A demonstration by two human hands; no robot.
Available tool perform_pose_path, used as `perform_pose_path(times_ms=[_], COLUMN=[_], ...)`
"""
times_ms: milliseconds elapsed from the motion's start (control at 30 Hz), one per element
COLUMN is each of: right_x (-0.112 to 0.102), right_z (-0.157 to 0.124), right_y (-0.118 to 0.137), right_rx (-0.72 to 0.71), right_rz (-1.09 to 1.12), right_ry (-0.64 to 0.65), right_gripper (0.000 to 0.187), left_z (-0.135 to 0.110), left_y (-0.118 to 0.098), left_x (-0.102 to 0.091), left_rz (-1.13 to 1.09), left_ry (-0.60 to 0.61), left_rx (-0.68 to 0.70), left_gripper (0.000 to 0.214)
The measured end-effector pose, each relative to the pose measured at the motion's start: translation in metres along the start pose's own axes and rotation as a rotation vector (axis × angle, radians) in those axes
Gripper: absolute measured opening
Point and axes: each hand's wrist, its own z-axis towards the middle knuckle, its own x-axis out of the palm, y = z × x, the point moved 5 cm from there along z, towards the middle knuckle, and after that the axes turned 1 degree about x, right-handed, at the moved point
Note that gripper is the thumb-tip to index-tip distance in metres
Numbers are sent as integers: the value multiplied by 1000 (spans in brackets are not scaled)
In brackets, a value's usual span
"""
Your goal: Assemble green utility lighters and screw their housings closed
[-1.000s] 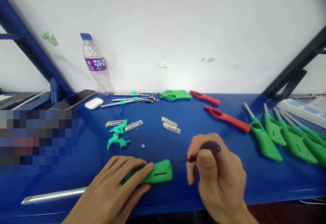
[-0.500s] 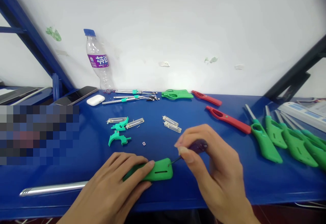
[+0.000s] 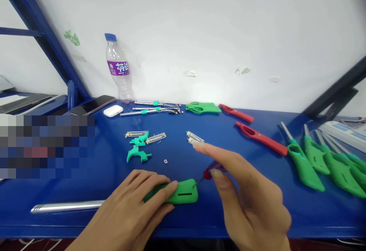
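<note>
My left hand (image 3: pixel 137 201) is closed over a green gas lighter (image 3: pixel 185 191), pinning it to the blue table. The lighter's metal tube (image 3: pixel 67 207) sticks out to the left from under my hand. In my right hand (image 3: pixel 246 190) is a small screwdriver (image 3: pixel 208 173) with a dark red handle, its tip at a hole near the lighter's right end. My thumb is on the handle, while the index finger is stretched out; the other fingers are partly hidden. Ahead lie teal triggers (image 3: pixel 138 154), clear fuel tanks (image 3: pixel 156 138) and a tiny pale part (image 3: pixel 165 161).
Several green lighters (image 3: pixel 305 167) lie at the right, with red casing halves (image 3: pixel 263 138) beside them. Along the wall are green casing halves (image 3: pixel 203 108), metal tubes with wires (image 3: pixel 148 111), a plastic bottle (image 3: pixel 118 68), a white earbud case (image 3: pixel 113 111) and a phone (image 3: pixel 93 104).
My right index finger has lifted and straightened away from the screwdriver handle, and the hand has turned. The left hand keeps its hold on the lighter. The whole view has shifted slightly.
</note>
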Motion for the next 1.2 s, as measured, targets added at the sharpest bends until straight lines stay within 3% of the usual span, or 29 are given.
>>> perform_pose_path(times_ms=[100, 267, 567, 767, 933, 1033, 1200], right_x=[-1, -2, -4, -8, -8, -5, -4], right_z=[3, -1, -3, -8, -8, -8, -11], right_y=[-6, -6, -9, -6, -6, -7, -9], right_rx=[77, -32, 34, -65, -33, -33, -95], right_rz=[110, -23, 39, -3, -56, -61, 42], right_ry=[20, -94, -41, -277, -157, -111, -213], right_gripper=[47, 35, 55, 54, 48, 54, 59], left_z=[1, 0, 3, 4, 4, 4, 4], left_y=[0, -2, -2, -3, -4, -3, -2], left_x=[1, 2, 0, -2, -4, -3, -5], left_rz=[-1, 7, 39, 59, 51, 49, 57], left_ry=[9, 26, -16, -24, -40, -33, -51], left_rx=[2, 20, 36, 59, 66, 52, 73], left_gripper=[25, 31, 29, 34, 33, 32, 33])
